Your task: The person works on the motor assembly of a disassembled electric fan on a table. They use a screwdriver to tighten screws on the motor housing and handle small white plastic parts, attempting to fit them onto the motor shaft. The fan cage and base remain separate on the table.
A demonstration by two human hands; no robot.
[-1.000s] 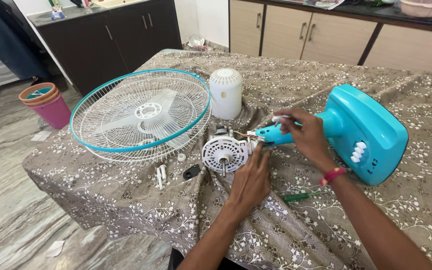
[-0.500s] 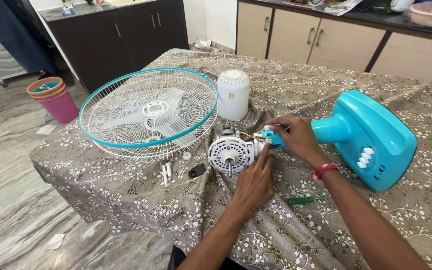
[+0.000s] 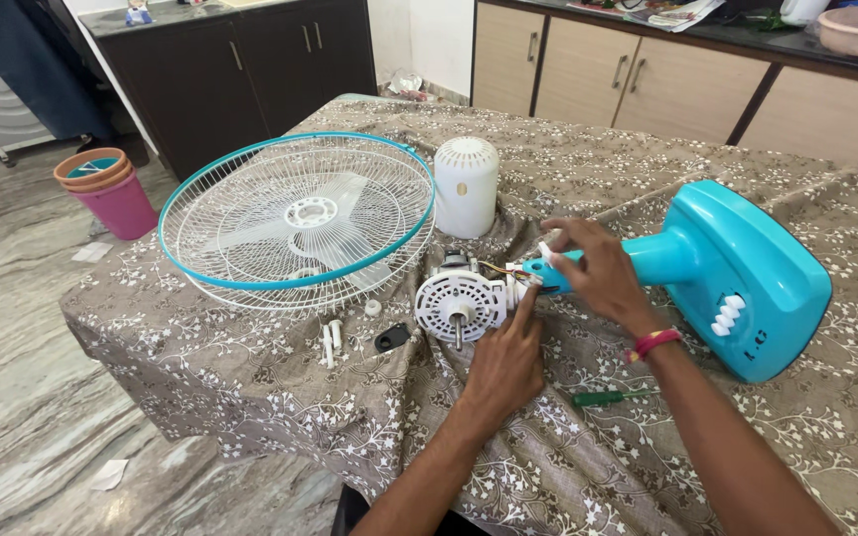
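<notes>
The right hand is closed around the turquoise neck of the fan stand. The left hand is loosely curled, its forefinger touching the white fan motor, which lies on the bench at the neck's end. The fan looks well apart already: the grille with blade lies left of the motor, the white motor cover behind it, small screws and a green screwdriver nearby. The motor is still wired to the neck.
</notes>
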